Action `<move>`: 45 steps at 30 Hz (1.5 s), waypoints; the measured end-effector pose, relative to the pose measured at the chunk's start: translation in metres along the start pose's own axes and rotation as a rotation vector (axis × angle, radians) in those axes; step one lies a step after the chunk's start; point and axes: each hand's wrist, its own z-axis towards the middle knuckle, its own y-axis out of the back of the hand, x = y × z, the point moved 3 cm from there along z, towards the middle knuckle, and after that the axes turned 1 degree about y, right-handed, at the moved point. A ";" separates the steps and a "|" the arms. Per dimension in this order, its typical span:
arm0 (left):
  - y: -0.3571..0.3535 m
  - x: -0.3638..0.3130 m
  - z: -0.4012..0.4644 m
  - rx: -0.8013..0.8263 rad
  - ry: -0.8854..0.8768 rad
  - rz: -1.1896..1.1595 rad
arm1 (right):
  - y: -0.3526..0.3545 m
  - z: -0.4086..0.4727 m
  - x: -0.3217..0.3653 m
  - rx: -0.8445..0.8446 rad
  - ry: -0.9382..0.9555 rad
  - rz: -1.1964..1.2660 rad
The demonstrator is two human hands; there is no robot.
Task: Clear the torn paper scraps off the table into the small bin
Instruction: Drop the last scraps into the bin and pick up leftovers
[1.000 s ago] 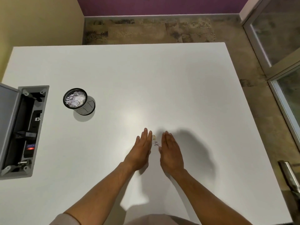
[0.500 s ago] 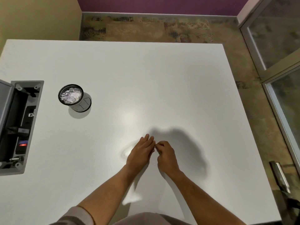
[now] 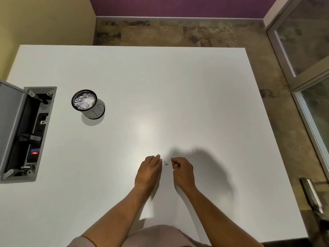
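White table (image 3: pixel 178 86) on mottled brown floor (image 3: pixel 178 32), purple wall (image 3: pixel 178 6) beyond.

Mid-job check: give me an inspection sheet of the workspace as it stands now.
Surface: white table, glossy.
Job's things: small bin upright at left, holding paper scraps; one tiny scrap on the table between the hands.
Clutter: nothing seen.
Grippers: left hand fingers extended beside the scrap; right hand fingers curled, whether it holds anything is unclear.
Cables: open socket box set in the table, plugs inside.
Surroundings: tiled floor, glass door at right.
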 end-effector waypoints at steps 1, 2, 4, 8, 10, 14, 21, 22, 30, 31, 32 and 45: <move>0.000 0.000 0.000 0.025 0.101 -0.091 | 0.000 -0.002 0.002 0.006 0.001 -0.013; -0.001 0.001 -0.002 0.050 0.171 -0.115 | -0.001 -0.004 0.002 0.013 0.002 -0.023; -0.002 -0.002 -0.003 0.096 0.161 -0.079 | -0.004 -0.007 0.004 0.027 0.022 -0.039; 0.005 -0.010 0.003 0.124 0.148 -0.024 | -0.015 -0.008 0.010 0.122 0.212 -0.247; 0.010 -0.006 0.007 0.153 0.256 -0.040 | -0.019 -0.006 0.012 0.145 0.290 -0.365; 0.016 0.009 0.009 0.149 0.401 -0.181 | -0.022 -0.001 0.020 0.200 0.309 -0.441; 0.037 0.017 -0.011 0.002 0.830 -0.681 | -0.020 0.000 0.013 -0.016 0.250 -0.261; 0.038 0.020 -0.015 -0.028 0.869 -0.727 | -0.021 0.001 0.011 -0.007 0.190 -0.169; 0.050 0.042 -0.033 -0.195 1.082 -1.166 | -0.022 -0.015 0.018 0.153 -0.264 0.450; 0.056 0.041 -0.032 -0.218 1.077 -1.192 | -0.024 -0.016 0.021 0.174 -0.275 0.483; 0.063 0.040 -0.029 -0.238 1.063 -1.216 | -0.025 -0.016 0.025 0.192 -0.277 0.509; 0.164 0.104 0.017 -0.595 0.974 -1.237 | -0.065 0.027 0.155 0.362 -0.187 0.692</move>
